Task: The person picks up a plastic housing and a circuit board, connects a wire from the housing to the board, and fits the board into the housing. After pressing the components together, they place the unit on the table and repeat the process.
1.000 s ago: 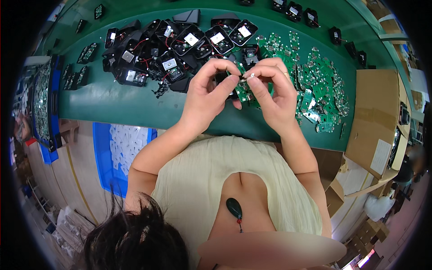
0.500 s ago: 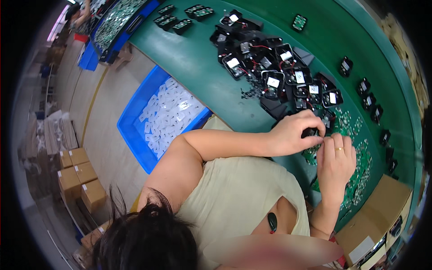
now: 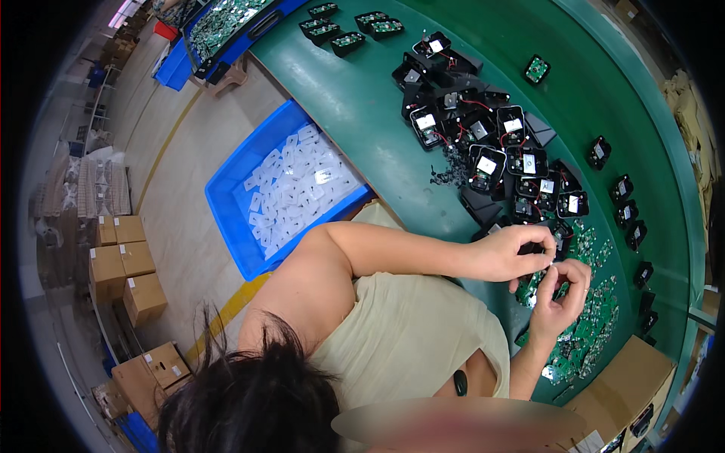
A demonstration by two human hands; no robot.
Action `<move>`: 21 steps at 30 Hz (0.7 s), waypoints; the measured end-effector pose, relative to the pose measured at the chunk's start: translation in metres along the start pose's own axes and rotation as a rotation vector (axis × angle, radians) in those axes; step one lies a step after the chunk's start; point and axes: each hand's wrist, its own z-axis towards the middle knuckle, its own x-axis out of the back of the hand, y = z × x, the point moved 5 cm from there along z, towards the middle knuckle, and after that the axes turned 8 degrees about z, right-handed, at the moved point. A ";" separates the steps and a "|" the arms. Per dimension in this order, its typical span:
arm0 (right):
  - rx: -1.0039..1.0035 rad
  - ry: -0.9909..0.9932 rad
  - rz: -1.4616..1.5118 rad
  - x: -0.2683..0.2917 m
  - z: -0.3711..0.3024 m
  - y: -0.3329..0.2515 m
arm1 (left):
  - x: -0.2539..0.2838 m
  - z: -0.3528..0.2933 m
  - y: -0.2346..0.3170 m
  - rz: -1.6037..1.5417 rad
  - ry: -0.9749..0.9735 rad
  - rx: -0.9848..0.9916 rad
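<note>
My left hand reaches across from the left, its fingers curled with the thumb and fingertips pressed together. My right hand meets it fingertip to fingertip, thumb and forefinger pinched. What sits between them is too small and covered to name. Right beneath the hands lies a green circuit board, partly hidden by the fingers. Beyond my left hand spreads a heap of open black plastic cases with silvery blocks and red wires. Loose green circuit boards lie to the right of my right hand.
Small black parts lie beside the heap on the green table. Black cases line its far right side; others stand far left. A blue bin of white pieces is at left, a cardboard box at lower right.
The view has shifted, so the table appears lower and further right. My right hand has turned, with its thumb and forefinger now showing in a pinch. Both hands stay together at the same spot.
</note>
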 end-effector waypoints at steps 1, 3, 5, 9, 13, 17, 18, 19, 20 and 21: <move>-0.009 -0.008 0.010 0.002 0.000 0.002 | -0.003 -0.001 0.000 -0.079 -0.058 0.043; -0.013 -0.013 0.051 0.004 0.001 0.005 | -0.005 -0.003 0.004 0.007 -0.094 0.123; -0.046 -0.051 0.145 0.004 -0.002 0.007 | -0.004 -0.004 0.006 -0.026 0.000 0.007; -0.086 -0.014 0.228 0.004 -0.005 0.010 | -0.001 -0.004 -0.004 -0.178 0.053 0.227; -0.092 0.004 0.274 -0.001 0.000 0.017 | 0.003 -0.011 0.000 -0.183 0.069 0.274; 0.019 0.017 0.224 -0.001 0.007 0.010 | 0.014 -0.018 0.014 0.109 0.201 0.191; 0.015 0.021 0.175 0.001 0.006 0.009 | 0.013 -0.018 0.017 0.126 0.212 0.159; 0.016 0.022 0.134 0.002 0.006 0.008 | 0.015 -0.018 0.020 0.149 0.232 0.124; 0.025 0.004 0.107 0.003 0.007 0.005 | 0.015 -0.017 0.021 0.170 0.253 0.084; 0.036 -0.017 0.083 0.005 0.007 0.003 | 0.014 -0.016 0.021 0.239 0.267 0.041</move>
